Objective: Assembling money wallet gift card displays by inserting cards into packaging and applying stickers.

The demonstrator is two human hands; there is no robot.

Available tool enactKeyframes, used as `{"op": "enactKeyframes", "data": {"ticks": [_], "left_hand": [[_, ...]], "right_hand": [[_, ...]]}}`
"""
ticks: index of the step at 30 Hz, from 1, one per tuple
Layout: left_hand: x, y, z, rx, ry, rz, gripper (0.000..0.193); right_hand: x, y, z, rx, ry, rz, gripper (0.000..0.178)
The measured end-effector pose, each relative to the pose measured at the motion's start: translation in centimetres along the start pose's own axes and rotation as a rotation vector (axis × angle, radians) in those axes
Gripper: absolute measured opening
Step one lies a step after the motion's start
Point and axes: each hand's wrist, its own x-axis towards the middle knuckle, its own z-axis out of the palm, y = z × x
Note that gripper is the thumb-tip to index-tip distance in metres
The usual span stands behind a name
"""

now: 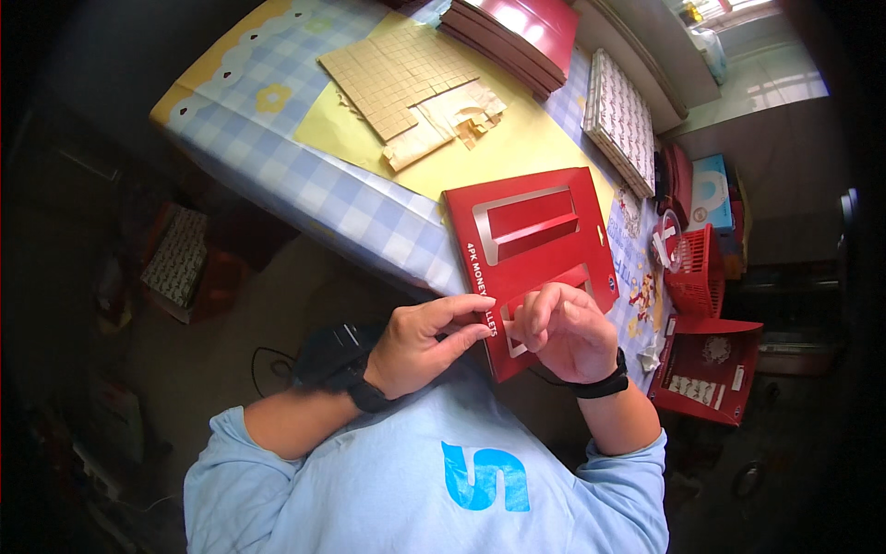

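Head view: fisheye, head-worn, facing down, near range. Desk (pixel 249 129) toward twelve o'clock; wearer's light blue shirt (pixel 388 489) toward six o'clock.

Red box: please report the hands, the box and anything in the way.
Left hand at left edge of red box; right hand over lower window, grip unclear. Box partly overhangs table. Only hands cover it.
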Motion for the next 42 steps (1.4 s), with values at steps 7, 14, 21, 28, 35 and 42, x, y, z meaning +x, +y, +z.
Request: {"op": "enactKeyframes", "data": {"ticks": [7, 14, 21, 28, 35, 42], "left_hand": [[-0.1, -0.2, 0.2, -0.006, 0.035, -0.008, 0.032], [-0.1, -0.1, 0.2, -0.074, 0.024, -0.061, 0.03], [0.2, 0.2, -0.3, 0.059, 0.013, 0.016, 0.034], [0.9, 2.5, -1.6, 1.042, -0.128, 0.671, 0.036], [4.1, 3.9, -2.5, 1.181, -0.319, 1.146, 0.026], [4.7, 4.4, -2.1, 1.078, -0.386, 1.312, 0.024]], "right_hand": [[-0.5, 0.2, 0.3, 0.045, -0.005, -0.033, 0.026], [0.2, 0.1, -0.4, 0.052, -0.051, 0.074, 0.024], [-0.6, -1.1, 1.6, -0.087, 0.044, 0.113, 0.016], [-2.6, -1.2, 1.0, -0.173, 0.121, 0.224, 0.018], [-4.6, -2.1, 1.9, -0.066, 0.143, 0.188, 0.016], [-7.9, -3.8, 2.1, -0.156, -0.002, 0.114, 0.02]]}}
